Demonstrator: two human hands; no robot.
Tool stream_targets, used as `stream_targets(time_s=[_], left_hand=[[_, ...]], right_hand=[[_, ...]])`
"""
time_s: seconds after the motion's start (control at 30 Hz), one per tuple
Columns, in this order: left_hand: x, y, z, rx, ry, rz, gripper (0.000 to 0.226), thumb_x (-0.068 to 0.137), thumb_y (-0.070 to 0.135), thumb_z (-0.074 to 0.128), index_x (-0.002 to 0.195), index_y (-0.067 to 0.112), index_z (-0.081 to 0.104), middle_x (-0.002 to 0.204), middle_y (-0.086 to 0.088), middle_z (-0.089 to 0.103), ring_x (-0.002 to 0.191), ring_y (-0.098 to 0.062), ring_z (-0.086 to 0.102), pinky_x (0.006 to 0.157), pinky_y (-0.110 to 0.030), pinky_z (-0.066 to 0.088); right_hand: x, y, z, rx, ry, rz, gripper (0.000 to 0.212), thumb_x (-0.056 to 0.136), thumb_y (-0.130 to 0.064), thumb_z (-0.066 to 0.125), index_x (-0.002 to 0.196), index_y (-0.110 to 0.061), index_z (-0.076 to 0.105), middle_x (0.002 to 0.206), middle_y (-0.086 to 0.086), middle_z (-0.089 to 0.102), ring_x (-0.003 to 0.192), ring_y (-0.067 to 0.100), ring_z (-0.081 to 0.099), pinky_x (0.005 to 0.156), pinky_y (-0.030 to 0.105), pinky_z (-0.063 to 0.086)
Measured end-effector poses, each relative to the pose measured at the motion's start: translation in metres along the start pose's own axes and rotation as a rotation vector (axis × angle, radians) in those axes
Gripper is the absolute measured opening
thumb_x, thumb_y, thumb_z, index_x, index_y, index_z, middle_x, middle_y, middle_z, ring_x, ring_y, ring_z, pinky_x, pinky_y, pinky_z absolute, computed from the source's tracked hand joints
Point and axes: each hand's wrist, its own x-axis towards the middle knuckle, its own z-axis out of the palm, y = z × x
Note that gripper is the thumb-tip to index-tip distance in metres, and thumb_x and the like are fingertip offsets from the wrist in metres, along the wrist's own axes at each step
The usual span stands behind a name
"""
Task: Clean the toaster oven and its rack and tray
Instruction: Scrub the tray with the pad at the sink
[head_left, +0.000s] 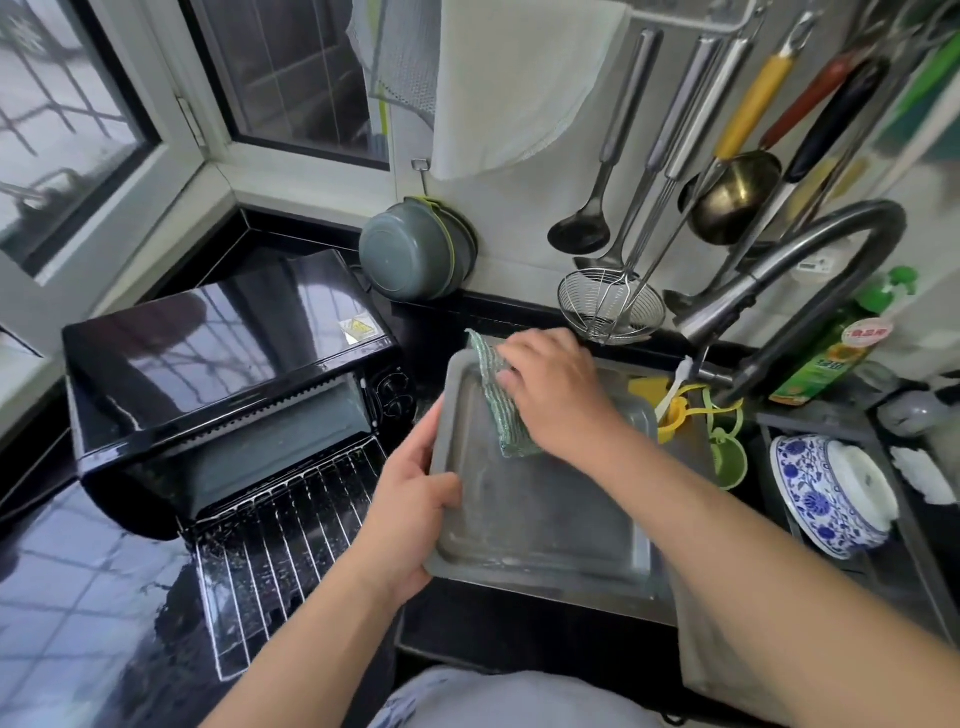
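Tray sits over the sink, long axis running away from the person. Left hand grips its near-left rim; right hand is further out, fingers flat, pressing a green cloth onto the far-left corner. Next wipe probably drags back toward the left hand. Rack and toaster oven wait off to the left.

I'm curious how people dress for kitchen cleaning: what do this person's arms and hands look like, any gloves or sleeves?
No gloves: both the left hand and the right hand are bare. Both forearms are uncovered as far as the picture shows; no sleeve is in view. No watch, ring or bracelet is visible.
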Motion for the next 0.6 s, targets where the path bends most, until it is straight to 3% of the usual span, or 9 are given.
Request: stream_targets(time_s=[0.07, 0.17, 0.23, 0.27, 0.33, 0.4, 0.5, 0.6], left_hand=[[0.002, 0.004, -0.004, 0.051, -0.015, -0.016, 0.1, 0.076, -0.03, 0.036, 0.139, 0.044, 0.06, 0.12, -0.011, 0.074, 0.096, -0.033, 0.072, 0.075, -0.042, 0.058], [0.002, 0.005, -0.006, 0.127, -0.03, -0.005, 0.101, 0.075, -0.029, 0.037, 0.141, 0.043, 0.058, 0.125, -0.01, 0.072, 0.103, -0.036, 0.071, 0.083, -0.048, 0.056], [0.001, 0.007, -0.009, 0.178, -0.05, 0.0, 0.1, 0.077, -0.03, 0.037, 0.142, 0.043, 0.057, 0.125, -0.009, 0.072, 0.108, -0.038, 0.07, 0.09, -0.058, 0.055], [0.0, 0.008, -0.011, 0.202, -0.063, 0.007, 0.1, 0.077, -0.03, 0.037, 0.144, 0.042, 0.057, 0.127, -0.007, 0.072, 0.112, -0.038, 0.07, 0.094, -0.06, 0.053], [-0.002, 0.008, -0.018, 0.185, -0.049, 0.007, 0.101, 0.077, -0.031, 0.035, 0.146, 0.04, 0.055, 0.133, -0.006, 0.069, 0.118, -0.035, 0.068, 0.098, -0.057, 0.053], [-0.002, 0.008, -0.02, 0.149, -0.031, -0.009, 0.101, 0.077, -0.032, 0.034, 0.148, 0.038, 0.054, 0.134, -0.007, 0.069, 0.119, -0.036, 0.068, 0.098, -0.056, 0.053], [0.008, 0.005, -0.01, 0.243, -0.059, 0.028, 0.098, 0.076, -0.029, 0.039, 0.146, 0.038, 0.055, 0.131, -0.003, 0.071, 0.11, -0.052, 0.065, 0.09, -0.063, 0.05], [0.015, 0.002, 0.0, 0.257, -0.012, 0.085, 0.096, 0.074, -0.025, 0.041, 0.144, 0.037, 0.057, 0.129, 0.0, 0.072, 0.105, -0.04, 0.064, 0.091, -0.058, 0.047]], right_hand=[[0.009, 0.0, -0.008, 0.106, -0.127, -0.109, 0.034, 0.093, -0.02, 0.061, 0.127, -0.019, 0.064, 0.118, -0.001, 0.067, 0.111, 0.024, 0.051, 0.097, 0.043, 0.042], [0.027, -0.009, -0.029, 0.271, -0.325, -0.14, 0.035, 0.095, -0.022, 0.061, 0.128, -0.031, 0.064, 0.11, -0.011, 0.07, 0.105, 0.008, 0.06, 0.095, 0.031, 0.045], [0.033, 0.003, -0.042, 0.417, -0.453, -0.087, 0.016, 0.097, -0.023, 0.061, 0.104, -0.033, 0.071, 0.087, -0.025, 0.068, 0.083, -0.01, 0.058, 0.081, 0.013, 0.044], [0.032, 0.012, -0.049, 0.452, -0.519, -0.066, 0.018, 0.098, -0.022, 0.06, 0.086, -0.032, 0.068, 0.072, -0.026, 0.062, 0.07, -0.011, 0.053, 0.07, 0.009, 0.041], [0.028, 0.026, -0.059, 0.453, -0.641, -0.04, 0.03, 0.099, -0.022, 0.058, 0.07, -0.025, 0.062, 0.062, -0.013, 0.06, 0.059, -0.005, 0.044, 0.062, 0.019, 0.043], [0.028, 0.025, -0.059, 0.407, -0.658, -0.046, 0.026, 0.098, -0.022, 0.059, 0.074, -0.018, 0.064, 0.065, -0.002, 0.061, 0.062, 0.001, 0.044, 0.065, 0.031, 0.046], [0.04, -0.001, -0.044, 0.433, -0.494, -0.079, 0.026, 0.095, -0.03, 0.061, 0.073, -0.017, 0.062, 0.062, -0.005, 0.056, 0.057, 0.006, 0.042, 0.059, 0.025, 0.038], [0.05, -0.013, -0.036, 0.403, -0.43, -0.098, 0.022, 0.095, -0.033, 0.061, 0.083, -0.016, 0.067, 0.074, 0.004, 0.064, 0.063, 0.006, 0.046, 0.062, 0.03, 0.04]])
